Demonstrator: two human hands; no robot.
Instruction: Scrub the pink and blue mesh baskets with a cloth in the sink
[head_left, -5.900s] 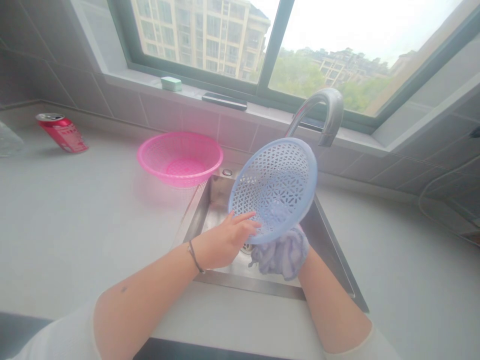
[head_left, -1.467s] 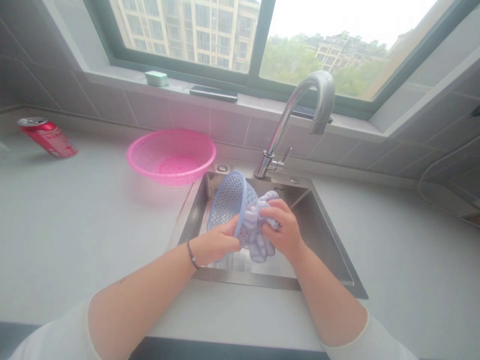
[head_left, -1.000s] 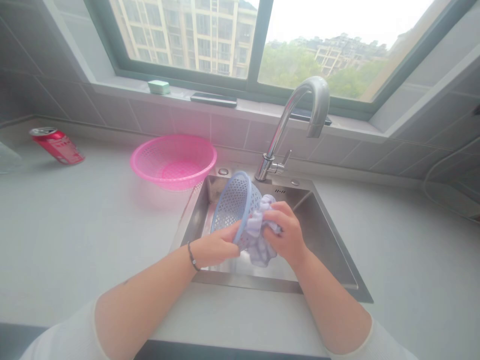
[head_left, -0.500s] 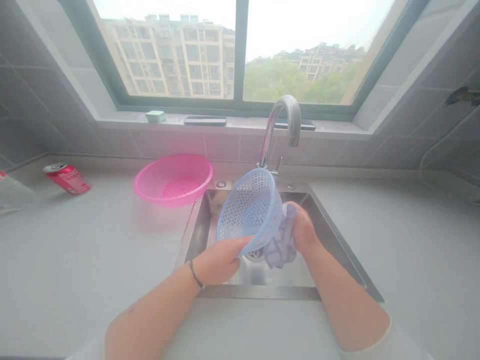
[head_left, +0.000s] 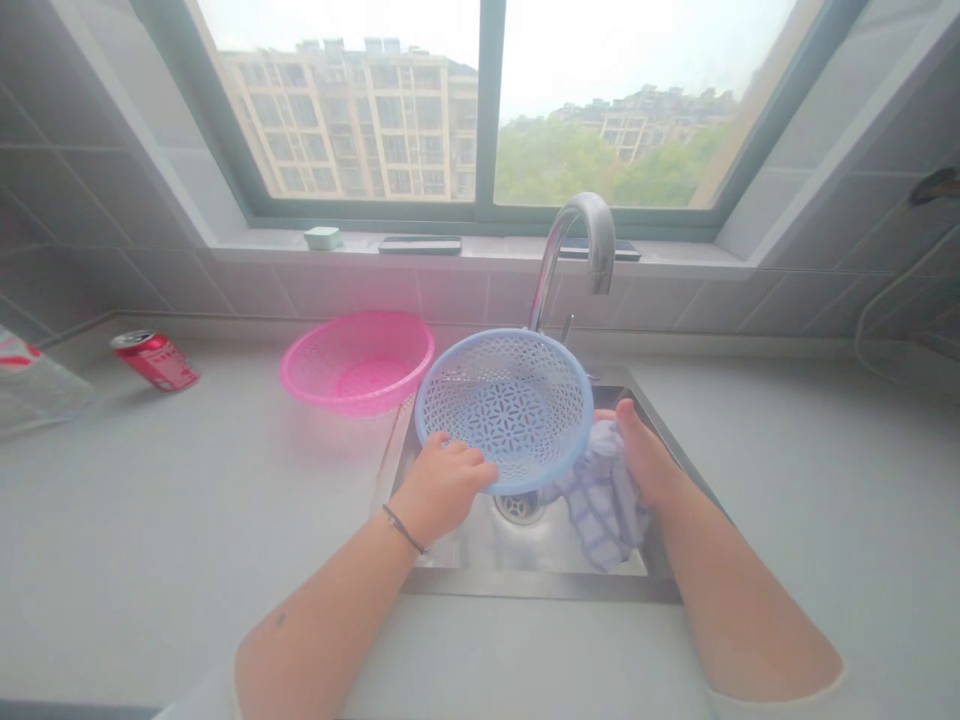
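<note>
My left hand (head_left: 447, 488) grips the lower left rim of a light blue perforated plastic basket (head_left: 504, 410), which tilts with its hollow inside facing me above the steel sink. My right hand (head_left: 639, 458) is at the right of the basket and clasps a blue-and-white checked cloth (head_left: 604, 503). The cloth hangs down into the sink and touches the basket's lower right rim. Below the basket shows the sink's metal drain (head_left: 519, 507).
The stainless steel sink (head_left: 457, 548) is set in a pale countertop (head_left: 165, 520). A pink plastic basket (head_left: 358, 362) and a lying red can (head_left: 155, 361) stand left, with a plastic bag (head_left: 34, 385) beyond. A chrome faucet (head_left: 579, 240) rises behind the sink.
The blue basket has tilted to face me and no longer presses against the cloth. My hands have moved apart, with the cloth now at the right side of the sink.
</note>
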